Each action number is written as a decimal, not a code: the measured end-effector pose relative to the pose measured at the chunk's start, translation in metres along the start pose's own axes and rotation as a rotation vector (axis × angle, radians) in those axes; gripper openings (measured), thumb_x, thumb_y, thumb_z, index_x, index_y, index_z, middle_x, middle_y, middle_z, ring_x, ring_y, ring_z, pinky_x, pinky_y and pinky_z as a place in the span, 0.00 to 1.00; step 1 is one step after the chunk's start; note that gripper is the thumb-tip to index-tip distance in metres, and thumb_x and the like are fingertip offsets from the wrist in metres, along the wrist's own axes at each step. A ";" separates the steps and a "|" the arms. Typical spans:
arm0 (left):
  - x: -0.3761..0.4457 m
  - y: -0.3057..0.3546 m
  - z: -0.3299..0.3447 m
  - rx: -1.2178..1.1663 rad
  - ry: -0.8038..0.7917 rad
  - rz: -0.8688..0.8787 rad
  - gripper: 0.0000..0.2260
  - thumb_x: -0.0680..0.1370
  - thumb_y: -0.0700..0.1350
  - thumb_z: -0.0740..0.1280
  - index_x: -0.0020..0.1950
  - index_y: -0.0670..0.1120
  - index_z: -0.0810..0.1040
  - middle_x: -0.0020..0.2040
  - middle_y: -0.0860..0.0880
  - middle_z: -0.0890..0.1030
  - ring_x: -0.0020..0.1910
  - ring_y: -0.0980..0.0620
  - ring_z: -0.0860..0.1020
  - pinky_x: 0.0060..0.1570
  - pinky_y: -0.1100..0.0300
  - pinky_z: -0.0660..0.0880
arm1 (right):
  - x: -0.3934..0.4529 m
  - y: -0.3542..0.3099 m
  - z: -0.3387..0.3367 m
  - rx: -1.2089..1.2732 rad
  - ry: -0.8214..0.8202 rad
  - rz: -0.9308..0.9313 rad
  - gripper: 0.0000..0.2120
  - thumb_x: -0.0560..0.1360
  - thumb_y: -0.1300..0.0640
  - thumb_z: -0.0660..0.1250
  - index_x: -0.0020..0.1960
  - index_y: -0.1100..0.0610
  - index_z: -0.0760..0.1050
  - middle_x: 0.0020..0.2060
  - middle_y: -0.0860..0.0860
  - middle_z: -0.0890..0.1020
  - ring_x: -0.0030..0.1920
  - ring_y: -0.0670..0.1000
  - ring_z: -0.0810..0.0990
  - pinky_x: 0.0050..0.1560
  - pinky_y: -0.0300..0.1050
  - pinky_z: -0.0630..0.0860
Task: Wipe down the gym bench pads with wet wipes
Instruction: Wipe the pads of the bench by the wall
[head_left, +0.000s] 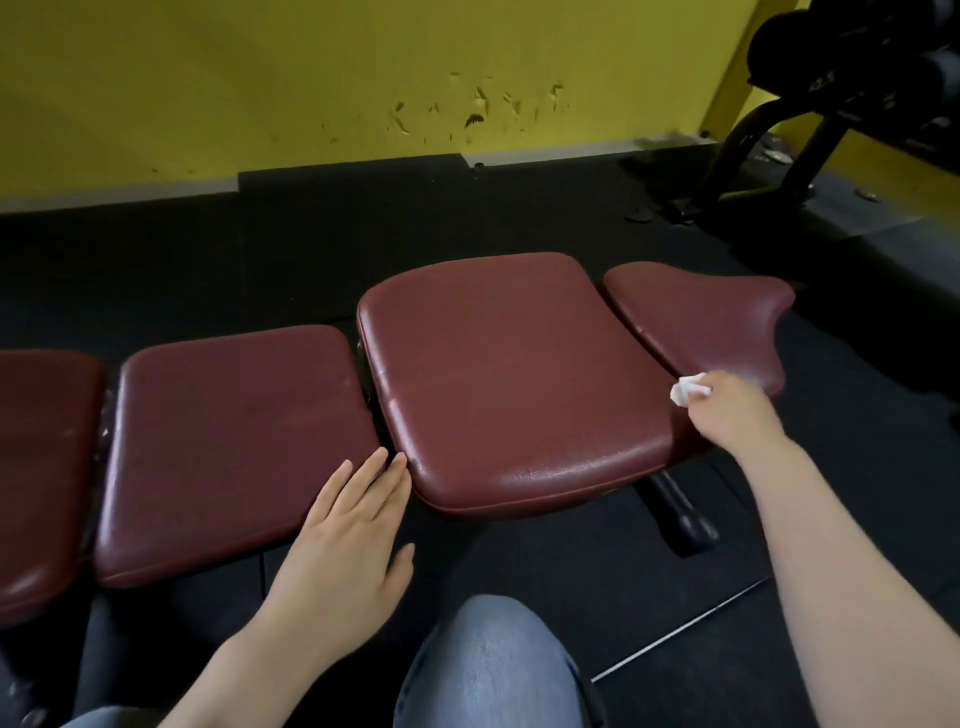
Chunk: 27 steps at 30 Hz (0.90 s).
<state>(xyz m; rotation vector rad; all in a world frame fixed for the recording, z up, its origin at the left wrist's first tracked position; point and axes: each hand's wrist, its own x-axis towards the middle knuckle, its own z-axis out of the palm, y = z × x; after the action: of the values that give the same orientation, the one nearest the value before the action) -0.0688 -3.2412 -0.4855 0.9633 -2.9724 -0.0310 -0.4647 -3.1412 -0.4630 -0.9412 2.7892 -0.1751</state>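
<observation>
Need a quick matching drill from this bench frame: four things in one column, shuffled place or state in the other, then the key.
Things
1. left hand
2. right hand
3. wet wipe
4. wall

States
A. yellow, scuffed paint
B. white, bunched at the seam between two pads
C. flat, fingers straight on a pad's near corner
D. gripping the wipe

Pairs: 1-C, 2-D, 3-B, 4-A

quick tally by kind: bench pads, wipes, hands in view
maroon bench pads: 4
white wet wipe: 1
hands: 2, left hand, right hand
total: 7
</observation>
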 end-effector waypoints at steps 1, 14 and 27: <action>0.000 0.000 0.000 0.004 0.002 0.003 0.29 0.75 0.54 0.54 0.69 0.39 0.77 0.70 0.45 0.76 0.73 0.45 0.70 0.71 0.48 0.57 | 0.000 -0.009 0.000 0.023 -0.018 -0.010 0.11 0.73 0.57 0.59 0.46 0.50 0.80 0.53 0.56 0.82 0.53 0.61 0.79 0.57 0.53 0.76; 0.000 -0.006 0.002 -0.005 0.010 0.013 0.28 0.74 0.53 0.55 0.70 0.43 0.76 0.72 0.50 0.74 0.73 0.46 0.70 0.74 0.51 0.49 | -0.021 -0.145 0.034 -0.043 0.023 -0.660 0.11 0.69 0.60 0.62 0.47 0.48 0.77 0.49 0.49 0.83 0.51 0.57 0.82 0.52 0.51 0.77; 0.000 -0.004 -0.002 -0.009 -0.012 0.005 0.27 0.74 0.52 0.59 0.70 0.44 0.76 0.71 0.50 0.75 0.73 0.46 0.70 0.71 0.49 0.53 | -0.062 -0.225 0.057 0.054 -0.035 -0.795 0.05 0.71 0.57 0.62 0.45 0.50 0.74 0.41 0.50 0.83 0.46 0.57 0.82 0.44 0.47 0.69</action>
<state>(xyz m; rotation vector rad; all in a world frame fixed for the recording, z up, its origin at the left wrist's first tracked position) -0.0668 -3.2444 -0.4831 0.9582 -2.9824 -0.0501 -0.2720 -3.2843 -0.4711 -1.9491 2.2042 -0.3298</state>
